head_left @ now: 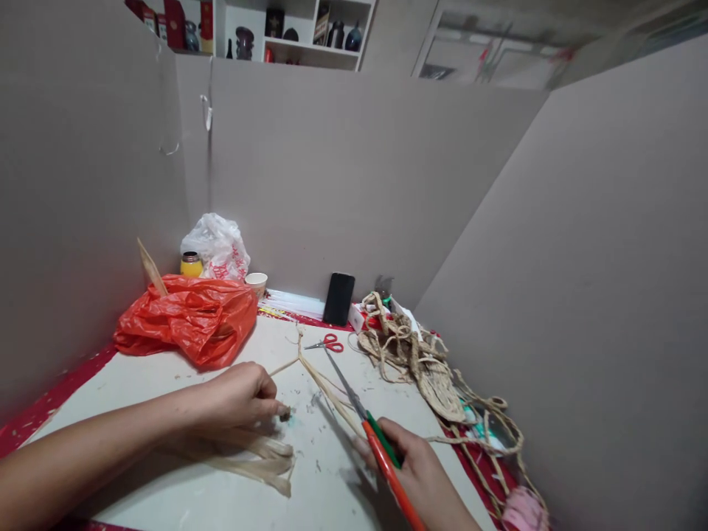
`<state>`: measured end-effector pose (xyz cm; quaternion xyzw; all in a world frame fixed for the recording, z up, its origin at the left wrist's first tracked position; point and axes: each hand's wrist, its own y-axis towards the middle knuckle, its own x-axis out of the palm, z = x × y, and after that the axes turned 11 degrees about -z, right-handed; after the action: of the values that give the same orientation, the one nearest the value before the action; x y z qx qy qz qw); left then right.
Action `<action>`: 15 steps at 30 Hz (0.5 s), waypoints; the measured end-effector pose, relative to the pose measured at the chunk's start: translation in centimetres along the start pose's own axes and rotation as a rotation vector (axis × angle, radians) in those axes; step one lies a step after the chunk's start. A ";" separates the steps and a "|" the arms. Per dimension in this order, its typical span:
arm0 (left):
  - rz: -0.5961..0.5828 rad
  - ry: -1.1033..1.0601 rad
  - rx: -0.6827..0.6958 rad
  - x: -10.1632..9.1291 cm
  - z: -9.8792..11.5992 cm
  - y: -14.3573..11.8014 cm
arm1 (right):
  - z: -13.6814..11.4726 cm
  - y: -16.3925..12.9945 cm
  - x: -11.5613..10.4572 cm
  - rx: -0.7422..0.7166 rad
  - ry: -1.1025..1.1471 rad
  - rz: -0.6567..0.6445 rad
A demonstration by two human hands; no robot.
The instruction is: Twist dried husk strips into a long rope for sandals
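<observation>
The left hand [240, 394] lies low over the near middle of the white tabletop [138, 383], its fingers [273, 408] curled together and pinching a small dark bit at their tips, just above a bundle of pale flat straw strips [259, 453] that lies on the tabletop under the wrist. The right hand [423, 472], near and to the right, has its fingers closed around an orange and green handle [387, 457] of a long tool whose thin metal blade [346, 383] points away toward the far side. Beside that blade a thin straw stalk [318, 380] runs from the right hand up to a knot, where it branches toward the left hand. Small red-handled scissors [327, 343] lie just beyond the knot. At the far left sits a crumpled orange plastic bag [188, 317], with a white bag [217, 247], a yellow jar [191, 264] and a paper cup [257, 282] behind it. A black phone [338, 298] leans on the far wall. To the right lies a tangle of straw rope around a woven sandal [436, 383].
</observation>
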<state>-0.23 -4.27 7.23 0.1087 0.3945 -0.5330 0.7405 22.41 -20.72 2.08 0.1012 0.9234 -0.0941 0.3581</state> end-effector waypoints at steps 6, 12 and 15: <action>-0.041 0.150 0.082 1.8 -0.9 3.2 | 0.6 0.4 0.1 0.006 -0.027 -0.016; 0.012 0.095 0.078 0.1 -0.4 3.8 | 0.5 0.3 -0.6 -0.009 -0.151 0.010; 0.033 -0.043 0.050 -3.6 1.2 0.5 | 0.6 0.3 -1.3 -0.002 -0.209 0.053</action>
<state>0.36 -2.22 10.39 0.1223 0.3631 -0.5326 0.7546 23.79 -20.74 2.50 0.1150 0.8780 -0.0937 0.4551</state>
